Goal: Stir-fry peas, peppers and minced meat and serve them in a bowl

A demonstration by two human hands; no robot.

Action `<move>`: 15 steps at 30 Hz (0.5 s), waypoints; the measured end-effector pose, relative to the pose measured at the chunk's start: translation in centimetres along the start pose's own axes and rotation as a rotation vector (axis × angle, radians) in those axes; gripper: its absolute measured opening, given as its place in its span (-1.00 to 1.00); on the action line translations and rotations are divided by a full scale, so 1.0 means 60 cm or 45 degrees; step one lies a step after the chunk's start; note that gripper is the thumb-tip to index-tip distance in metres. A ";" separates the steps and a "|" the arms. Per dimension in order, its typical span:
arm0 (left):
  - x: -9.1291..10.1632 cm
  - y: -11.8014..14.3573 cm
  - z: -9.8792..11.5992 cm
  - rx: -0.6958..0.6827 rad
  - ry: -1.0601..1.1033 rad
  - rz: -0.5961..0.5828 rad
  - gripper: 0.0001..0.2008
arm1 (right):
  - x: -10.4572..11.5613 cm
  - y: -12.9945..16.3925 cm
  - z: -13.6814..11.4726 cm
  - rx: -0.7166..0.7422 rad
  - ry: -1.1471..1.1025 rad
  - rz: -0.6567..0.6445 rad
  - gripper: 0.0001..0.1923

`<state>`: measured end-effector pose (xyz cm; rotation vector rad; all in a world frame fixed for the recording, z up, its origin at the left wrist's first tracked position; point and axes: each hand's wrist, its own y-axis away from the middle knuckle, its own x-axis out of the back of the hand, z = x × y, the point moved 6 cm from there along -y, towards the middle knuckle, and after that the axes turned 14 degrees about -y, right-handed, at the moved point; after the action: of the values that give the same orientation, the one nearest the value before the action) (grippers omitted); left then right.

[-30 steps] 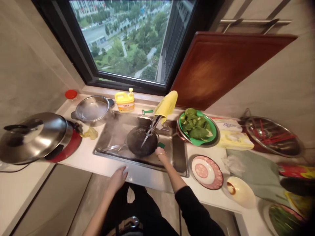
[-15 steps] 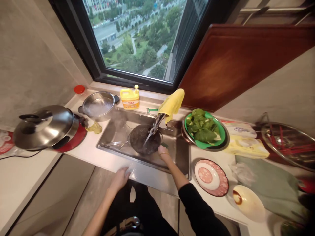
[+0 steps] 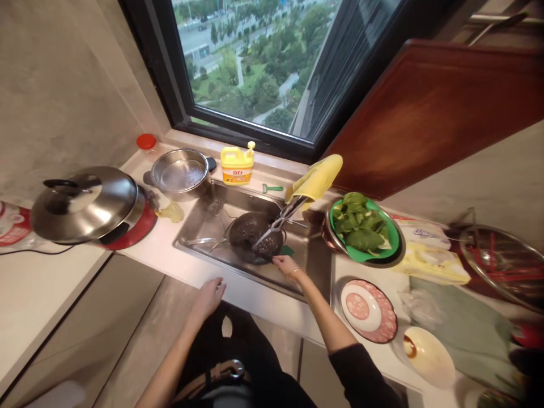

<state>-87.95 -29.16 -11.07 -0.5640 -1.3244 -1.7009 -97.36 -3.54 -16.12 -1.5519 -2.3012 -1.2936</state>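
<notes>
Water from the faucet (image 3: 284,213) runs into a dark wok (image 3: 256,236) in the sink (image 3: 212,229) at frame centre. Right hand (image 3: 287,265) grips the wok's near rim; left hand (image 3: 209,294) rests spread, fingers loose, on the tabletop (image 3: 263,303) front edge, lower centre.

- A white counter (image 3: 161,252) is seen under the window, with a steel sink (image 3: 317,272) set into it.
- At the left, a lidded pot (image 3: 85,204) is stood on a red base.
- At the far edge, a steel colander pot (image 3: 181,173) and a yellow detergent bottle (image 3: 237,165) are placed.
- Right of the sink, a green basket of leaves (image 3: 363,229), a patterned plate (image 3: 369,303) and a white bowl (image 3: 427,357) are set.
</notes>
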 end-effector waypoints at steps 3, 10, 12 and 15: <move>0.027 0.009 -0.006 0.035 0.033 0.046 -0.63 | 0.030 0.030 0.008 0.067 -0.049 -0.020 -0.61; 0.056 0.020 -0.031 0.131 0.046 0.061 -0.65 | 0.024 0.122 -0.013 0.097 0.615 -0.084 -0.58; 0.051 0.019 -0.040 0.143 0.041 0.050 -0.64 | 0.021 0.150 -0.015 0.035 0.801 -0.108 -0.56; 0.037 0.018 -0.052 0.142 0.052 0.039 -0.63 | 0.037 0.178 -0.009 -0.001 0.882 -0.113 -0.56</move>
<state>-87.69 -32.89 -9.76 -0.4804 -1.3652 -1.5953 -90.15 -0.89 -8.38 -0.8067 -1.9203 -1.5342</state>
